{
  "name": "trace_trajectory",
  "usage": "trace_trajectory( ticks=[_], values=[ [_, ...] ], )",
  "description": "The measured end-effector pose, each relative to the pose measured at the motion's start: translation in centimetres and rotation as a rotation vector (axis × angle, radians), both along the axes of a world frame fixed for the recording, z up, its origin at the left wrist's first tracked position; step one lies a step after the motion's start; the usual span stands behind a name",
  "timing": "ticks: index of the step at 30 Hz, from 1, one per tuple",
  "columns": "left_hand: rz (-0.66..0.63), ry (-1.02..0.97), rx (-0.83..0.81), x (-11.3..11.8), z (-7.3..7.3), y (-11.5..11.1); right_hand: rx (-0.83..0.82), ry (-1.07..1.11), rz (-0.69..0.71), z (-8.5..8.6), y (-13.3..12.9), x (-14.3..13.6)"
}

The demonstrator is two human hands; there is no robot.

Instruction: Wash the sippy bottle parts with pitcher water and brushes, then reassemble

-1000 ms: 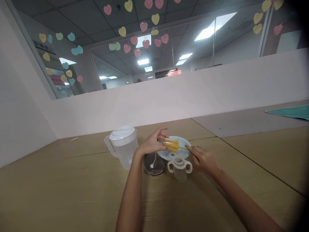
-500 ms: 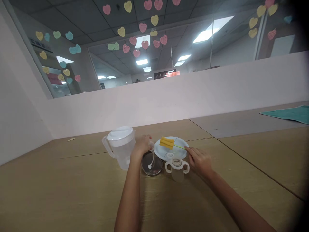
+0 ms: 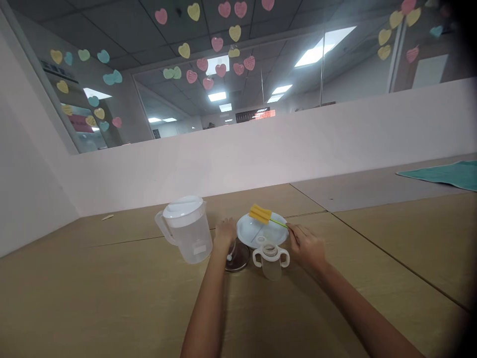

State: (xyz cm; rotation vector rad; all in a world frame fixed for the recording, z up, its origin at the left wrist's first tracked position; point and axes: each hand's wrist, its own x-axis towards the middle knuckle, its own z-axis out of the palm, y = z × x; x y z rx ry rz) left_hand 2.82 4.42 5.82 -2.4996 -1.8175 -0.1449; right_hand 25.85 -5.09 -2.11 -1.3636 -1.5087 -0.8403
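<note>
Head view: brush (image 3: 260, 214) held over the plate (image 3: 244, 234), left hand (image 3: 225, 231) at the dish (image 3: 243, 261).
The right hand (image 3: 308, 246) grips the brush's thin handle, its sponge end over the plate's far side, behind the open cup (image 3: 272, 252); the left hand's grip is hidden, so I cannot tell if it holds anything; the step looks like handling the brush; moving it from here would call for a steady grip and clearance above the cup.

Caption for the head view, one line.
Head view: right hand holds a yellow sponge brush over a white plate; left hand beside a lidded pitcher.
</note>
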Motion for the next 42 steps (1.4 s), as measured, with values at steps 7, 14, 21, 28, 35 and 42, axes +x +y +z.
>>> trace_trajectory(
  ticks=[7,14,21,28,35,42],
  values=[
    [-0.357,-0.175,-0.051,5.3,-0.8,-1.1,-0.018,0.038,0.004,-0.2,0.0,0.4],
    [-0.337,-0.291,-0.055,7.0,-3.2,-0.6,-0.060,0.079,-0.025,-0.4,0.1,0.5],
    [-0.314,-0.479,0.015,5.9,-1.0,-0.2,-0.051,0.136,-0.101,-0.3,0.2,0.5],
    [-0.240,-0.448,0.197,2.5,3.0,-1.2,-0.035,0.190,-0.210,-0.3,0.5,0.7],
    [-0.053,-0.023,-0.150,-1.6,3.6,-1.0,-0.094,0.199,-0.224,-0.2,0.3,0.4],
    [0.071,0.055,-0.225,-1.2,0.4,0.4,-0.162,0.199,-0.228,-0.4,0.4,0.7]
  ],
)
